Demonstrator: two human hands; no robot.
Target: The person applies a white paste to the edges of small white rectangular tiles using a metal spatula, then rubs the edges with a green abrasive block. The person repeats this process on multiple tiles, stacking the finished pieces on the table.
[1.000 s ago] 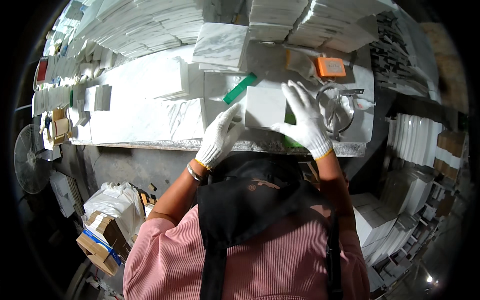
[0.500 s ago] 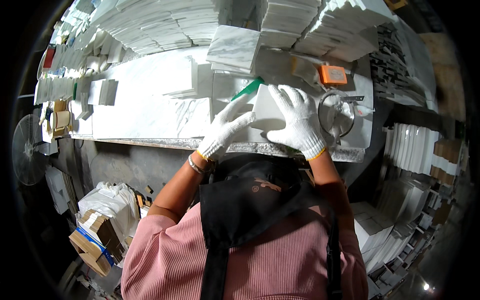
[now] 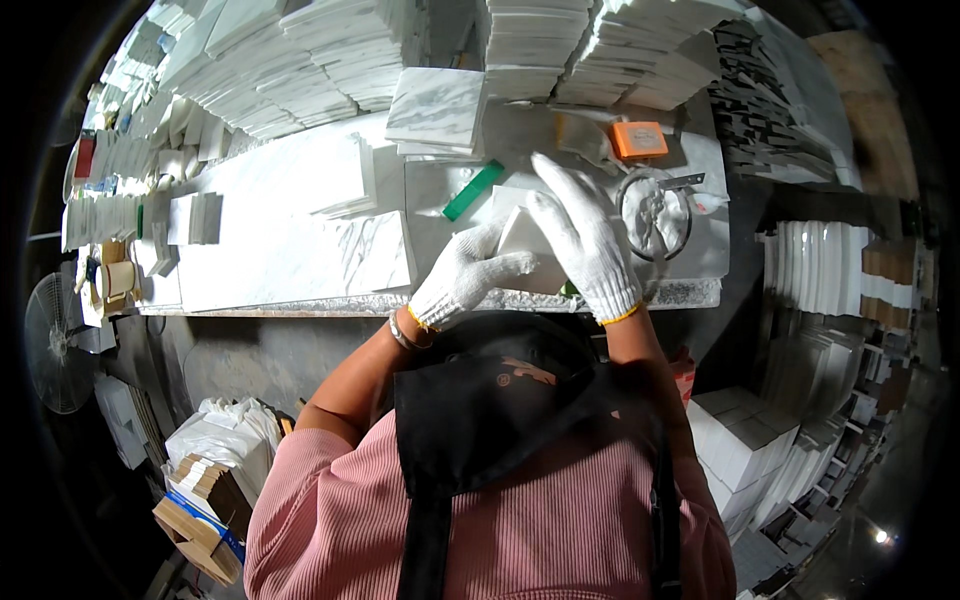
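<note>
A pale square stone tile [image 3: 524,236] sits between my two white-gloved hands at the front of the bench, tilted. My left hand [image 3: 464,278] grips its left side, thumb over the face and fingers partly hidden at the edge. My right hand [image 3: 592,240] has its fingers stretched out along the tile's right side; whether they press on it I cannot tell. Just beyond lies a green flat strip [image 3: 473,190]. To the right of my right hand stands a round bowl [image 3: 655,218] of white paste with a metal blade across its rim.
An orange box [image 3: 638,140] lies behind the bowl beside a crumpled bag [image 3: 588,138]. Marble tiles [image 3: 432,108] are stacked at the back. A veined tile [image 3: 368,250] lies left of my hands. A fan [image 3: 58,340] stands far left, white cartons [image 3: 742,435] lower right.
My right hand has turned more edge-on and its fingers have drawn together. The tile has tilted, and my left thumb now lies over it. The whole view has shifted slightly.
</note>
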